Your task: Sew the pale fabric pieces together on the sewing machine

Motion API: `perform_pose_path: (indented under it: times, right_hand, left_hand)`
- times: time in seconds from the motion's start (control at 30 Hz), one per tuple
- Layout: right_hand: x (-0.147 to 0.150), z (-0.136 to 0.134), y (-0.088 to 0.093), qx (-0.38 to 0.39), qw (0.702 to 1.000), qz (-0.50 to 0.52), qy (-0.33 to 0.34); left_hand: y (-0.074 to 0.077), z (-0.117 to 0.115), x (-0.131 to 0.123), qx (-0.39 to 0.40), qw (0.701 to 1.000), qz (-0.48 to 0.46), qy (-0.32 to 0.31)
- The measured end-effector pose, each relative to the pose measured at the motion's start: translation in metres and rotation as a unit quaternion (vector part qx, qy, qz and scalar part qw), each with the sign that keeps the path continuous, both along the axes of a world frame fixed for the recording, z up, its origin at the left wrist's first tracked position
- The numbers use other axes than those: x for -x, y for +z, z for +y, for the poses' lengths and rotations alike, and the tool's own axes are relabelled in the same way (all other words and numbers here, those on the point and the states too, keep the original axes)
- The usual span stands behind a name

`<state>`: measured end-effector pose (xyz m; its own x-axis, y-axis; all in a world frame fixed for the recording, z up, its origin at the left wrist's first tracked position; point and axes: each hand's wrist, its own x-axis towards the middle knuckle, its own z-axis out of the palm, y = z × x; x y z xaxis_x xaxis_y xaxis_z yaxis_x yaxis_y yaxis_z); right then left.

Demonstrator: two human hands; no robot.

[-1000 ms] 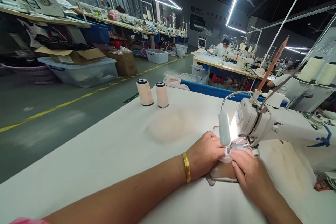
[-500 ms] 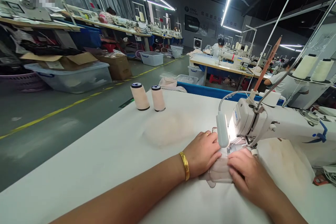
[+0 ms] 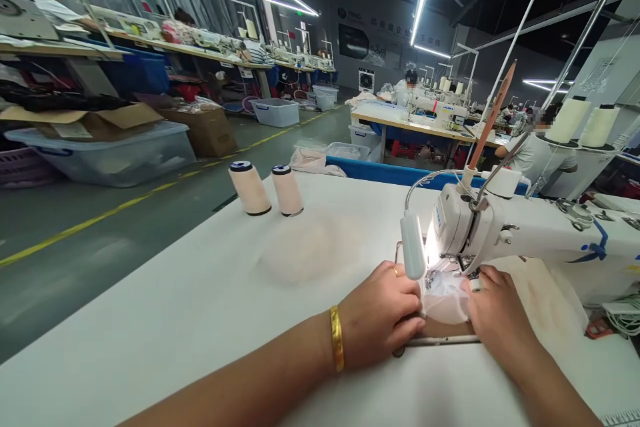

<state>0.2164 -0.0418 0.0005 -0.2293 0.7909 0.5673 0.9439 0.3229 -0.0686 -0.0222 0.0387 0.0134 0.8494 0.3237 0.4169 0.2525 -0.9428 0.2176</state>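
A small piece of sheer pale fabric (image 3: 447, 309) lies under the needle area of a white sewing machine (image 3: 540, 227), bunched a little and lit by the machine's lamp (image 3: 413, 247). At the fabric's left edge, my left hand (image 3: 387, 310) is closed, with curled fingers gripping it; the fingertips are partly hidden. My right hand (image 3: 500, 310) pinches the right side of the cloth, close beside the presser foot, its fingertips partly behind the machine head. Below the fabric, a brown strip with a pale metal edge (image 3: 445, 340) shows in the table.
Two thread cones (image 3: 250, 188) stand on the white table (image 3: 200, 320) at the back left. A pencil (image 3: 493, 113) sticks up from the machine. More cones (image 3: 570, 121) stand at right. Beyond are plastic bins (image 3: 115, 157), other sewing tables and several people.
My right hand has moved right and away from my left, and the fabric between them now spreads upward, uncovering the brown strip. The view has shifted slightly.
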Motion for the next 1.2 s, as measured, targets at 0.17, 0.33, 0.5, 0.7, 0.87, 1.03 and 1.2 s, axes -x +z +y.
perform_pose_path:
  times: [0.17, 0.33, 0.5, 0.7, 0.87, 1.03, 1.2]
  right_hand:
    - [0.007, -0.004, -0.001, 0.042, 0.994, 0.039, 0.096]
    - [0.02, -0.007, -0.001, 0.117, 0.984, 0.029, 0.132]
    - [0.017, -0.006, -0.004, 0.112, 0.985, 0.025, 0.128]
    - [0.02, -0.007, -0.004, 0.09, 0.986, 0.034, 0.133]
    - [0.017, -0.005, -0.006, 0.103, 0.986, 0.021, 0.127]
    - [0.014, -0.005, -0.008, 0.097, 0.989, 0.006, 0.11]
    - [0.015, -0.005, -0.006, 0.094, 0.99, 0.002, 0.101]
  left_hand:
    - [-0.005, -0.008, -0.006, 0.018, 0.999, -0.006, -0.029]
    - [-0.003, -0.005, -0.002, 0.03, 0.999, 0.01, 0.013]
    - [-0.005, -0.003, -0.001, 0.011, 1.0, -0.007, 0.001]
    - [-0.006, -0.003, -0.001, -0.009, 1.0, -0.021, 0.003]
    - [-0.006, -0.005, -0.001, -0.023, 0.999, -0.034, -0.001]
    - [-0.008, -0.01, -0.001, -0.029, 0.999, -0.04, -0.013]
    - [-0.008, -0.012, -0.002, -0.03, 0.999, -0.04, -0.01]
